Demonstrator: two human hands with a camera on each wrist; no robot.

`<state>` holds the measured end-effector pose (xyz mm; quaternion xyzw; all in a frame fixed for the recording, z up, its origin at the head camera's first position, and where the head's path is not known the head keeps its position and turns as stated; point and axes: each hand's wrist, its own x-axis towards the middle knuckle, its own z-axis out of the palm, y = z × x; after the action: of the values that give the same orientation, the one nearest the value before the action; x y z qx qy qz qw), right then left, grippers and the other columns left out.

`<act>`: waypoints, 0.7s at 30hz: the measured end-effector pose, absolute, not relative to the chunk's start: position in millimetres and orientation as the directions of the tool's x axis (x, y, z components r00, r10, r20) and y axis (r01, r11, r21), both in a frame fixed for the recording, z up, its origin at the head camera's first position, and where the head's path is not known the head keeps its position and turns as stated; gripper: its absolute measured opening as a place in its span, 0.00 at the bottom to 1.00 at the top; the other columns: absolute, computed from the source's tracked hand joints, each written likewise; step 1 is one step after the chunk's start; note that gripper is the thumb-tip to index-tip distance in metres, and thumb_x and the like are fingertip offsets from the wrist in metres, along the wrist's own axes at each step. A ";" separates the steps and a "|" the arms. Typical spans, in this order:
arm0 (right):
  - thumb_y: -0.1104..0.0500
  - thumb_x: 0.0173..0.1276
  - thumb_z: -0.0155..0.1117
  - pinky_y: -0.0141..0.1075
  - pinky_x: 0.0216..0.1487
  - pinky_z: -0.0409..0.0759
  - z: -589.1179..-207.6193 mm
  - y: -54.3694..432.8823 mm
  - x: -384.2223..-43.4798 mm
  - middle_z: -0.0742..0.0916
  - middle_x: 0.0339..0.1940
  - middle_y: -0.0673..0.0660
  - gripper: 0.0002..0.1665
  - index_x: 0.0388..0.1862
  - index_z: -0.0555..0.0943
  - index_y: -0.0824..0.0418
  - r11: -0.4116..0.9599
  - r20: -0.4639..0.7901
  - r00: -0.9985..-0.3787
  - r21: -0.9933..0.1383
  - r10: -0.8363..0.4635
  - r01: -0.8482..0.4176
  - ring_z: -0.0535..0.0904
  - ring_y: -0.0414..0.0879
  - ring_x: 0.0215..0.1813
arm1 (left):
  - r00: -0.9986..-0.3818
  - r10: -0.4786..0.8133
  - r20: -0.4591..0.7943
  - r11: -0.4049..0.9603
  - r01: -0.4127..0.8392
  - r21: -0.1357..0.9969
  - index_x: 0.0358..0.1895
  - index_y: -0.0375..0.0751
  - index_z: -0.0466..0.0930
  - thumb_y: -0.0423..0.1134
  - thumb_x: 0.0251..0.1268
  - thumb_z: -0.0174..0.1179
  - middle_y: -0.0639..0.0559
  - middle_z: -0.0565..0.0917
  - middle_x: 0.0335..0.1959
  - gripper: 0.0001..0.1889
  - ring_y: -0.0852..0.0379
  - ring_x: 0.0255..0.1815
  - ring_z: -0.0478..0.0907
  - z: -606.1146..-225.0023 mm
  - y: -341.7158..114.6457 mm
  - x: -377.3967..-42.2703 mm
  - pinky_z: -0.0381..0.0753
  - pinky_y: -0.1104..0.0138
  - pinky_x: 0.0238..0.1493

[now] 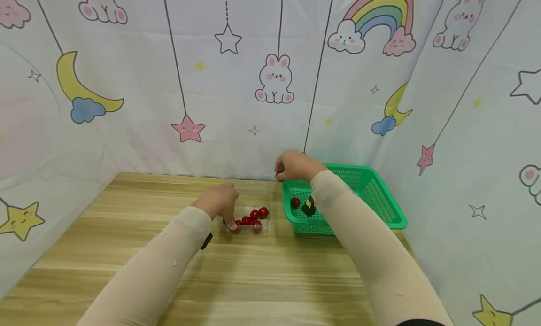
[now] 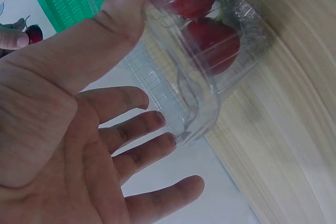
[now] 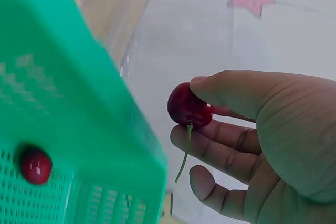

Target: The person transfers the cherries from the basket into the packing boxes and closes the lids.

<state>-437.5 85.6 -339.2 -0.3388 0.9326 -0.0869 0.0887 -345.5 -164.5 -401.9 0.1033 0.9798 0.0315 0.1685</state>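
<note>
In the right wrist view, my right hand [image 3: 262, 129] pinches a dark red cherry [image 3: 186, 106] between thumb and fingers. Its green stem hangs down. The hand is above the back-left rim of the green basket [image 1: 288, 208], where one cherry [image 1: 295, 202] lies inside. My left hand [image 1: 220, 201] is at the left end of a clear plastic box [image 1: 270, 218], thumb at the front side, other fingers toward the back. Those fingers spread fairly straight, with tips by the box's edge in the left wrist view. Several red cherries [image 1: 254, 214] lie in the box.
The box and basket stand side by side on a wood-grain table [image 1: 262, 279]. A white cloth [image 1: 236, 91] printed with rabbits, stars and moons hangs behind them and along the sides. A black piece with a yellow mark [image 1: 309, 206] shows beside the right sleeve.
</note>
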 end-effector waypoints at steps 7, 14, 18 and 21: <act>0.56 0.82 0.76 0.45 0.59 0.91 -353.7 51.8 -421.6 0.94 0.50 0.56 0.08 0.52 0.93 0.59 0.704 -0.145 -0.689 -0.186 -0.710 -0.686 0.89 0.49 0.51 | -0.924 0.212 -0.317 0.976 0.187 0.109 0.79 0.37 0.81 0.53 0.55 0.91 0.37 0.77 0.77 0.49 0.37 0.76 0.80 -402.4 -165.6 -345.4 0.85 0.41 0.74; 0.55 0.77 0.82 0.42 0.60 0.92 -368.1 30.8 -403.8 0.95 0.50 0.53 0.10 0.51 0.93 0.57 0.666 -0.227 -0.630 -0.154 -0.742 -0.730 0.90 0.47 0.52 | -0.921 0.223 -0.319 0.974 0.198 0.109 0.79 0.37 0.80 0.54 0.54 0.91 0.38 0.77 0.76 0.51 0.38 0.73 0.81 -404.0 -167.5 -348.2 0.87 0.42 0.73; 0.57 0.75 0.84 0.41 0.58 0.92 -374.1 25.4 -395.4 0.95 0.49 0.52 0.12 0.53 0.94 0.58 0.648 -0.260 -0.603 -0.145 -0.754 -0.748 0.90 0.45 0.49 | -0.919 0.230 -0.320 0.973 0.210 0.094 0.80 0.38 0.80 0.55 0.56 0.90 0.39 0.78 0.75 0.50 0.40 0.71 0.82 -405.3 -168.5 -350.1 0.87 0.43 0.72; 0.59 0.74 0.84 0.41 0.58 0.92 -378.5 22.7 -391.8 0.95 0.49 0.52 0.13 0.54 0.95 0.60 0.634 -0.289 -0.582 -0.128 -0.760 -0.763 0.91 0.44 0.50 | -0.918 0.233 -0.319 0.972 0.217 0.085 0.79 0.38 0.80 0.56 0.55 0.91 0.40 0.79 0.73 0.50 0.41 0.71 0.82 -404.6 -168.4 -350.8 0.87 0.43 0.71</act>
<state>-391.8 22.7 -378.5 -0.4279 0.8895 0.0049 0.1602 -350.8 -168.4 -404.6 0.1150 0.9791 0.0241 0.1659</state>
